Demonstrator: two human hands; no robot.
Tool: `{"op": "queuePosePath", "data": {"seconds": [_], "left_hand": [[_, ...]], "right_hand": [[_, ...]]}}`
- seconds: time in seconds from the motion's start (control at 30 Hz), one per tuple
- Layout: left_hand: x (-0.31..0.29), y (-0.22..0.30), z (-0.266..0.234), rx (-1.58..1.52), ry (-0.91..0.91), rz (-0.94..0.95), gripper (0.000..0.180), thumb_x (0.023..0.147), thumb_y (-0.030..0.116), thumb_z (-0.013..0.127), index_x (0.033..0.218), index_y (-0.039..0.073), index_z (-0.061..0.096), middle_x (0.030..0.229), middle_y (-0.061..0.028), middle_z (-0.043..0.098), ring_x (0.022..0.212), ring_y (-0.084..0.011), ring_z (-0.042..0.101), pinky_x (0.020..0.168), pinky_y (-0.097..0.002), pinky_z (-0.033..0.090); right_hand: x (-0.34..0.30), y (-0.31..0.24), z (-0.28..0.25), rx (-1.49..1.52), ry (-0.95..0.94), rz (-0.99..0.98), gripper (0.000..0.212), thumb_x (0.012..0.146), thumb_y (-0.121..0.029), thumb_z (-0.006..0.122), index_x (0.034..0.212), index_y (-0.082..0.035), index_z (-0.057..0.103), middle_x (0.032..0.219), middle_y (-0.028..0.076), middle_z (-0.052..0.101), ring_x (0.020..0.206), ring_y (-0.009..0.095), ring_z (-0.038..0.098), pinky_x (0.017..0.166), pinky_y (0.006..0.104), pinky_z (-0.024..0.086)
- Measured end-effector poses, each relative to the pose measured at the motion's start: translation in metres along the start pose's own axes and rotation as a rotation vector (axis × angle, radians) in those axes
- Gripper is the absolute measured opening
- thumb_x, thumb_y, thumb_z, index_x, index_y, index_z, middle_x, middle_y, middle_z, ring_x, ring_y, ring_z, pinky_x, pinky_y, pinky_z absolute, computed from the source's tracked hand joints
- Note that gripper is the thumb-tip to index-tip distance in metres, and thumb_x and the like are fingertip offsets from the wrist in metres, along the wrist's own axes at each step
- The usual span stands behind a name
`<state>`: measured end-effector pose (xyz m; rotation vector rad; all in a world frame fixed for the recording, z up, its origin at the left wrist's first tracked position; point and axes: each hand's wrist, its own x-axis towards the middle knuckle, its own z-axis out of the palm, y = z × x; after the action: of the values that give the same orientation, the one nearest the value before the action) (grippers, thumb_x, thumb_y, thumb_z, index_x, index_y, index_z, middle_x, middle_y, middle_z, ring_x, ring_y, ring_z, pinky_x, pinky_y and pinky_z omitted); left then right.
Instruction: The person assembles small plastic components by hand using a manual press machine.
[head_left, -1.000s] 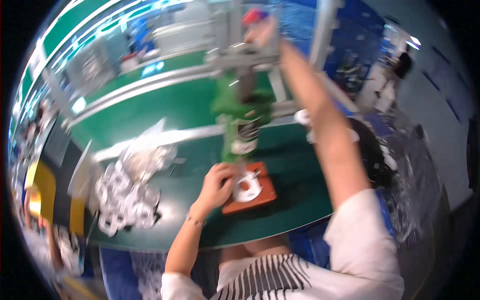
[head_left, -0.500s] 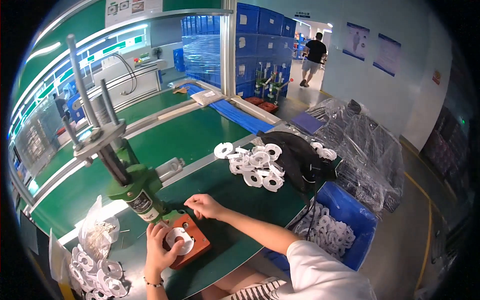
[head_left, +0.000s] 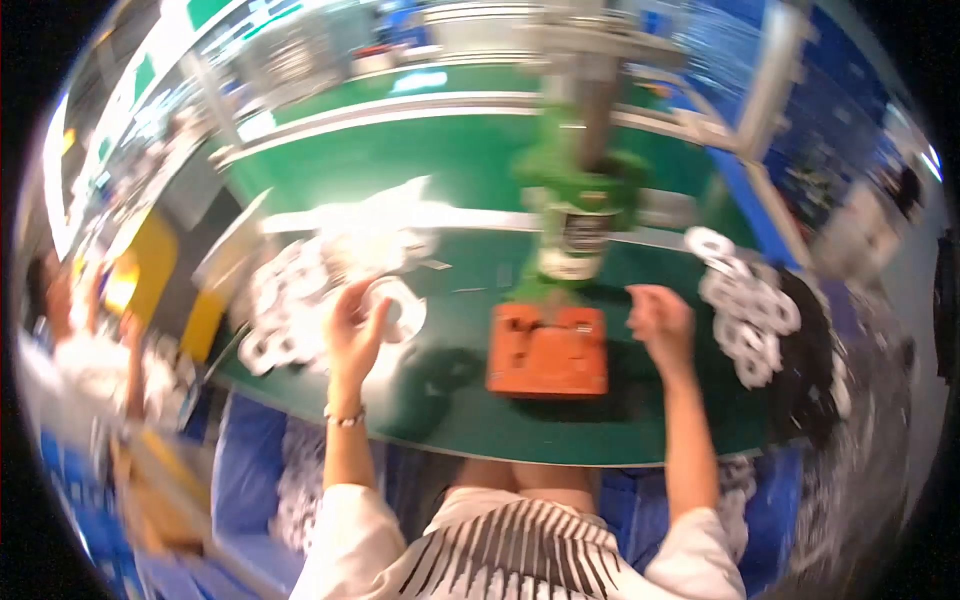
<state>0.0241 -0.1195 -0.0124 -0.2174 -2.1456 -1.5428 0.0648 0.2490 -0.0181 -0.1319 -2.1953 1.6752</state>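
Observation:
My left hand (head_left: 352,325) is closed on a white plastic ring (head_left: 408,312) with a round hole, held over the table beside the left heap of rings (head_left: 285,305). My right hand (head_left: 662,325) hovers to the right of the orange block, its fingers drawn together; blur hides whether anything small is between them. Between my hands stands a green hand press (head_left: 578,205) with a metal column. At its foot, the orange fixture block (head_left: 548,352) has no white ring on it.
More white rings (head_left: 745,310) are heaped on the right beside a black bag (head_left: 805,340). Blue bins (head_left: 250,470) with white parts stand below the table edge on both sides. At far left another person (head_left: 90,350) sits nearby. Aluminium rails cross behind the press.
The view has swung left. My left hand has lifted the white ring off the orange block and carried it left toward the heap. My right hand has moved away from the press.

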Motion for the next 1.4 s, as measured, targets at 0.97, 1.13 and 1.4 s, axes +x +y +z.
{"op": "queuePosePath", "data": {"seconds": [0.97, 1.13, 1.4], "left_hand": [[-0.013, 0.058, 0.058, 0.317, -0.008, 0.73, 0.029, 0.078, -0.003, 0.055, 0.106, 0.001, 0.056, 0.117, -0.0141, 0.057, 0.114, -0.0299, 0.049, 0.101, -0.0424, 0.03], [-0.029, 0.071, 0.089, 0.276, -0.145, 0.765, 0.027, 0.075, -0.003, 0.056, 0.101, 0.004, 0.058, 0.113, -0.0112, 0.059, 0.112, -0.03, 0.051, 0.102, -0.0477, 0.028], [-0.016, 0.043, 0.082, 0.211, -0.113, 0.706, 0.026, 0.075, -0.007, 0.053, 0.099, 0.001, 0.058, 0.106, -0.0123, 0.061, 0.106, -0.0311, 0.054, 0.097, -0.0451, 0.035]], "right_hand": [[-0.071, 0.057, -0.115, -1.285, 0.54, -0.055, 0.02, 0.07, -0.02, 0.071, 0.086, -0.008, 0.067, 0.127, 0.005, 0.05, 0.126, 0.033, 0.031, 0.104, 0.061, 0.009], [-0.07, 0.052, -0.12, -1.302, 0.507, -0.067, 0.018, 0.068, -0.019, 0.073, 0.08, -0.007, 0.066, 0.13, 0.008, 0.045, 0.127, 0.035, 0.028, 0.103, 0.0617, 0.01], [-0.083, 0.064, -0.13, -1.293, 0.595, -0.161, 0.012, 0.065, -0.011, 0.072, 0.069, -0.004, 0.063, 0.129, 0.01, 0.042, 0.126, 0.037, 0.026, 0.103, 0.0595, 0.016]]}}
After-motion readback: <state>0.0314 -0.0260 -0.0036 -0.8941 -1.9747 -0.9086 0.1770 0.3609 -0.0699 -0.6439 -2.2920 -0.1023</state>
